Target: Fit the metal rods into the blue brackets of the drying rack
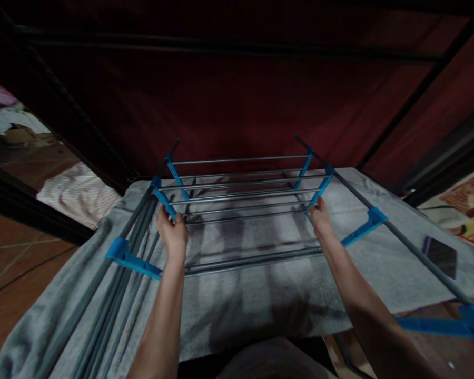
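Observation:
A partly assembled rack of grey tubes and blue plastic brackets lies in front of me. My left hand (173,231) is closed around the lower end of a left blue bracket (161,198). My right hand (319,217) pinches the lower end of the matching right blue bracket (324,184). Between these two brackets run thin grey crossbars (245,196). Long side tubes pass through the brackets, the left side tube (90,287) and the right side tube (418,258). Nearer me, a lower left bracket (136,263) and a lower right bracket (361,230) hold more crossbars.
A grey cloth (253,295) covers the surface below the rack. Several loose grey tubes (110,310) lie along its left side. A dark phone-like object (440,257) rests at the right. A dark red panel (237,105) stands behind. Striped fabric (77,195) lies on the tiled floor.

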`<state>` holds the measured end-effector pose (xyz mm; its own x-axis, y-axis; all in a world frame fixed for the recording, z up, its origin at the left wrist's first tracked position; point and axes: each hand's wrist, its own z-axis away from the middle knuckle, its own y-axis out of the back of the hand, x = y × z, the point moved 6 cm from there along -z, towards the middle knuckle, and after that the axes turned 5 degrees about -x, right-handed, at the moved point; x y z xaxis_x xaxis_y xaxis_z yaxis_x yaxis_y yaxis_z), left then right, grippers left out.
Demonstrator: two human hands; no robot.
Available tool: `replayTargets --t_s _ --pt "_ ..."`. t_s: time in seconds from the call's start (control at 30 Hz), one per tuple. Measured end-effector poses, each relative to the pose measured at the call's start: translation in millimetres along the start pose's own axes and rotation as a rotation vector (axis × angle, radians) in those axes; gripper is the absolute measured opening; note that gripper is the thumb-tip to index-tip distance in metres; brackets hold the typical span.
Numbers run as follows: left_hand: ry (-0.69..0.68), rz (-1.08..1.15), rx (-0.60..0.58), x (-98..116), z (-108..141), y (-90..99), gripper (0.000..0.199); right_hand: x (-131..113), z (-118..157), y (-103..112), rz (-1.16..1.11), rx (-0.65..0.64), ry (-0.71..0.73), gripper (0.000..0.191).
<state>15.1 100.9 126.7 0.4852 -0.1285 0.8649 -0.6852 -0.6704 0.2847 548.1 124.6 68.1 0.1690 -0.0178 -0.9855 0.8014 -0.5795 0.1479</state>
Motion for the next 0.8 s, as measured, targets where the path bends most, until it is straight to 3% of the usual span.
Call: replayTargets --t_s 0.07,0.17,0.3,0.4,0.47,0.57,0.67,0.8 --pt "-0.008 0.029 -0.003 5.8 31.3 7.4 0.048 -4.1 26.8 -7.9 0.027 -0.069 0.07 0.066" --pt "-0.123 0.03 -0.083 22.4 83.7 22.3 0.036 -14.6 81.0 -18.3 0.044 -0.181 0.171 0.054" --pt "-0.184 -0.062 -0.153 28.2 141.3 52.7 0.026 -43.5 157.9 -22.5 0.057 -0.312 0.436 0.041" --pt "-0.127 -0.12 -0.05 17.0 160.9 80.8 0.02 -52.1 193.0 -14.8 0.085 -0.33 0.492 0.032" --pt "-0.026 -0.09 0.075 2.8 164.8 97.5 0.017 -46.2 201.5 -4.9 0.087 -0.29 0.438 0.024" --pt "0.148 -0.012 0.201 -21.5 164.3 109.8 0.028 -24.1 199.8 12.4 0.05 -0.204 0.283 0.012" --pt "0.214 0.006 0.195 -35.6 156.9 109.2 0.043 -1.6 190.6 26.8 -0.004 -0.149 0.148 0.009" --pt "0.232 0.05 0.133 -42.3 139.0 103.1 0.046 4.6 167.4 40.3 -0.073 -0.103 0.122 0.012"
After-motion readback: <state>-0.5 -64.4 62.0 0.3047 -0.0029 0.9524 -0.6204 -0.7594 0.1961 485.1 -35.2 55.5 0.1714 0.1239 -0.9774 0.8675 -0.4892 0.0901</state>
